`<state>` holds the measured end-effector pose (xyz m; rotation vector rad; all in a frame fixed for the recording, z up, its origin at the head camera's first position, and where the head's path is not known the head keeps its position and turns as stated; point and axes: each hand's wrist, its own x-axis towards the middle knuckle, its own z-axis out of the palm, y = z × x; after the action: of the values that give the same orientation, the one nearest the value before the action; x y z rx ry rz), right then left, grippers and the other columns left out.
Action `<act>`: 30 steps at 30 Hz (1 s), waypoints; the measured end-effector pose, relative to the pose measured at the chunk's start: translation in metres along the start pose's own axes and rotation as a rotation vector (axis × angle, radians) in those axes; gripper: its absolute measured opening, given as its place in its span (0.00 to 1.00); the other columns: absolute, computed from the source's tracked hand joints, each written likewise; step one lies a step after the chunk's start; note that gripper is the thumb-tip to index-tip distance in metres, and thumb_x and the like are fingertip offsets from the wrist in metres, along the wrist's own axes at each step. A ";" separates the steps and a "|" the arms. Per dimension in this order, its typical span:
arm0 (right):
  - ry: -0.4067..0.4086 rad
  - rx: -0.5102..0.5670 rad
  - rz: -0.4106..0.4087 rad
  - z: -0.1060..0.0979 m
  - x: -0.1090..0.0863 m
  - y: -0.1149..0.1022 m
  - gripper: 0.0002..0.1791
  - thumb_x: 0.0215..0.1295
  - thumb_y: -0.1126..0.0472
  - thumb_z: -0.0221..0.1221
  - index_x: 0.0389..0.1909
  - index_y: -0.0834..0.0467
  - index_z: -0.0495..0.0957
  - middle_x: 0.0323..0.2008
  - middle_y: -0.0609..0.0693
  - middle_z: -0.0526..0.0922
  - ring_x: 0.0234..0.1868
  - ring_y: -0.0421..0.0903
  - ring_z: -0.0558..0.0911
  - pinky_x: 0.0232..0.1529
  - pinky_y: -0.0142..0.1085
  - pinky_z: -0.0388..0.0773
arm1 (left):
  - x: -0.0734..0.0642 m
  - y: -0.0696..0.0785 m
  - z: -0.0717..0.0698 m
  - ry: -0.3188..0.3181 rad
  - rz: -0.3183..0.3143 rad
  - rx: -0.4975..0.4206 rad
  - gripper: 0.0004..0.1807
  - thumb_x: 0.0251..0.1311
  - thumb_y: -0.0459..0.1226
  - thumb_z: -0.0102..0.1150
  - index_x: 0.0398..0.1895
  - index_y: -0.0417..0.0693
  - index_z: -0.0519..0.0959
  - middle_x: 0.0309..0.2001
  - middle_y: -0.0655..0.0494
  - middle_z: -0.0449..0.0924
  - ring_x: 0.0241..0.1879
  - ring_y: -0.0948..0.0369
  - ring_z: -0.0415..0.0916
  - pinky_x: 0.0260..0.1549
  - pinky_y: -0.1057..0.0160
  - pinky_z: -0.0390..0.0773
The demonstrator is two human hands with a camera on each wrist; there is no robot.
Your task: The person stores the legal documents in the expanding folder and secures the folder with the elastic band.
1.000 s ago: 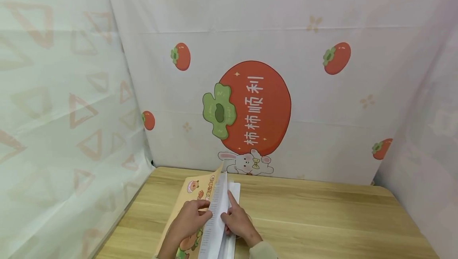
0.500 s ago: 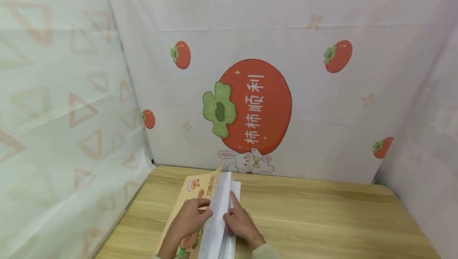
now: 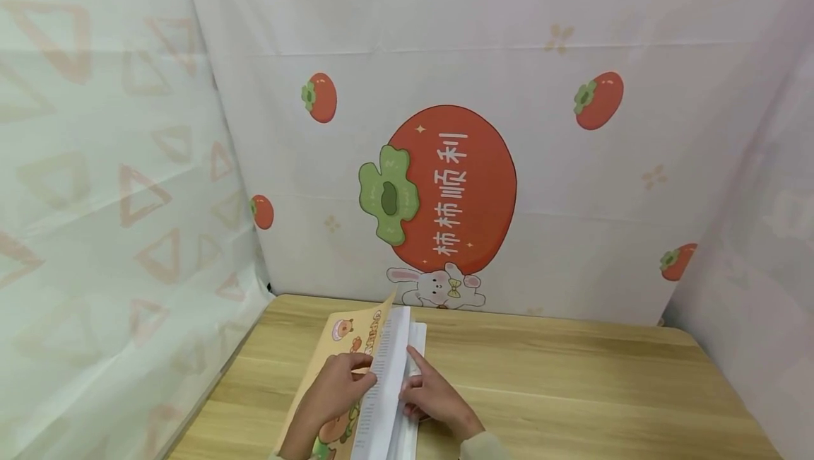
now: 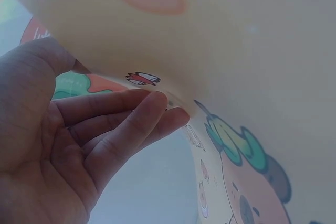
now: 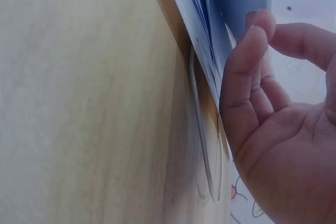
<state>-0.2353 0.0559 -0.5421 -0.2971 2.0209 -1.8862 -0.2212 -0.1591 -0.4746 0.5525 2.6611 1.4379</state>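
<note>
A tan folder [image 3: 346,333] printed with cartoon capybaras lies at the table's front, its cover partly raised. Inside it are white sheets [image 3: 388,396] with lines of print, leaning up between both hands. My left hand [image 3: 340,386] pinches the cover's raised edge between thumb and fingers; the left wrist view shows the fingers [image 4: 126,129] under the bent cover. At the right-hand edge of the sheets is my right hand [image 3: 435,393], thumb and curled fingers pinching at the paper's edge, index finger stretched along it. In the right wrist view its fingertips [image 5: 249,48] overlap the paper.
A thin pale cord loop [image 5: 202,129] sticks out from the folder's side beside the right hand. The wooden table [image 3: 572,382] reaches to the right. A white cloth backdrop [image 3: 540,234] with printed persimmons hangs behind its far edge, and another cloth [image 3: 127,234] hangs at the left.
The right hand has shifted slightly right and toward the front. The upper sheet's edge has tilted a little to the right. My left hand keeps its hold on the cover.
</note>
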 end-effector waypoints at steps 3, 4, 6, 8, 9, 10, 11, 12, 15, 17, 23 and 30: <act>0.000 -0.005 0.008 0.000 0.000 -0.002 0.53 0.61 0.70 0.64 0.83 0.58 0.45 0.29 0.52 0.82 0.23 0.44 0.78 0.24 0.34 0.77 | 0.000 0.000 0.000 -0.002 -0.005 0.000 0.22 0.62 0.31 0.58 0.56 0.22 0.79 0.56 0.29 0.80 0.44 0.44 0.86 0.39 0.54 0.86; 0.003 -0.006 0.012 0.000 0.000 -0.002 0.54 0.61 0.70 0.64 0.83 0.58 0.45 0.29 0.52 0.82 0.23 0.44 0.78 0.24 0.34 0.77 | 0.000 0.000 0.000 -0.003 -0.004 0.000 0.22 0.62 0.31 0.58 0.56 0.22 0.79 0.55 0.29 0.80 0.44 0.44 0.86 0.39 0.54 0.86; 0.005 -0.004 0.013 0.001 0.000 -0.002 0.54 0.60 0.69 0.65 0.83 0.58 0.45 0.30 0.51 0.82 0.23 0.43 0.78 0.24 0.34 0.77 | 0.000 0.001 0.000 -0.005 -0.003 -0.003 0.22 0.62 0.31 0.58 0.56 0.22 0.79 0.55 0.29 0.80 0.44 0.44 0.86 0.38 0.54 0.86; 0.005 -0.004 0.007 0.001 0.000 -0.003 0.55 0.60 0.69 0.66 0.83 0.58 0.45 0.30 0.51 0.82 0.23 0.43 0.78 0.24 0.33 0.77 | 0.000 0.000 0.000 -0.003 -0.004 -0.003 0.22 0.62 0.31 0.58 0.56 0.22 0.79 0.55 0.29 0.80 0.44 0.44 0.86 0.38 0.54 0.86; 0.005 -0.007 0.003 0.002 0.000 -0.003 0.55 0.60 0.68 0.66 0.83 0.59 0.44 0.30 0.50 0.83 0.23 0.43 0.78 0.24 0.33 0.76 | 0.000 0.000 0.000 0.000 -0.005 -0.002 0.22 0.62 0.31 0.58 0.56 0.22 0.79 0.55 0.29 0.80 0.44 0.44 0.87 0.38 0.55 0.86; 0.004 -0.011 -0.004 0.003 0.000 -0.003 0.55 0.60 0.68 0.67 0.83 0.59 0.44 0.29 0.50 0.82 0.23 0.43 0.78 0.24 0.33 0.76 | -0.001 0.000 0.001 0.003 -0.006 0.003 0.22 0.61 0.31 0.58 0.55 0.23 0.79 0.55 0.30 0.80 0.43 0.44 0.87 0.38 0.55 0.86; 0.004 -0.017 -0.011 0.003 0.000 -0.003 0.56 0.60 0.68 0.67 0.83 0.60 0.43 0.29 0.50 0.82 0.23 0.43 0.78 0.24 0.33 0.75 | 0.000 -0.001 0.001 0.005 -0.005 0.004 0.22 0.61 0.31 0.58 0.55 0.23 0.80 0.55 0.30 0.80 0.43 0.44 0.87 0.38 0.55 0.86; 0.005 -0.023 -0.018 0.004 0.000 -0.002 0.56 0.60 0.68 0.67 0.83 0.61 0.43 0.29 0.49 0.82 0.23 0.43 0.78 0.24 0.33 0.75 | 0.000 -0.002 0.001 0.007 -0.004 0.008 0.22 0.61 0.31 0.59 0.55 0.23 0.80 0.55 0.30 0.81 0.43 0.44 0.87 0.38 0.56 0.86; 0.019 -0.045 -0.028 0.006 0.000 0.000 0.56 0.59 0.68 0.67 0.83 0.62 0.42 0.27 0.49 0.81 0.22 0.43 0.76 0.24 0.34 0.73 | 0.001 -0.003 0.002 0.013 0.003 0.020 0.21 0.60 0.32 0.59 0.54 0.24 0.81 0.54 0.31 0.82 0.42 0.45 0.87 0.37 0.56 0.86; 0.027 -0.050 -0.027 0.006 0.000 0.001 0.56 0.59 0.68 0.67 0.83 0.62 0.43 0.27 0.49 0.80 0.22 0.43 0.76 0.24 0.34 0.73 | 0.001 -0.003 0.003 0.011 0.008 0.023 0.21 0.60 0.31 0.59 0.53 0.25 0.81 0.53 0.32 0.82 0.42 0.45 0.87 0.37 0.56 0.86; 0.020 -0.048 -0.014 0.005 -0.004 -0.001 0.53 0.61 0.66 0.66 0.82 0.63 0.45 0.28 0.50 0.82 0.22 0.43 0.77 0.24 0.34 0.74 | 0.001 -0.002 0.005 0.015 -0.001 0.026 0.21 0.60 0.31 0.60 0.53 0.24 0.81 0.53 0.31 0.82 0.43 0.43 0.86 0.38 0.54 0.86; 0.023 -0.063 0.003 0.003 -0.008 -0.002 0.48 0.66 0.64 0.64 0.80 0.68 0.48 0.30 0.50 0.84 0.22 0.43 0.78 0.23 0.34 0.76 | 0.000 -0.003 0.012 0.013 -0.028 0.054 0.22 0.57 0.34 0.62 0.52 0.27 0.83 0.53 0.34 0.83 0.45 0.42 0.86 0.38 0.52 0.86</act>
<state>-0.2270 0.0556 -0.5396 -0.2892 2.0976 -1.8350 -0.2190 -0.1513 -0.4836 0.5099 2.7137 1.3709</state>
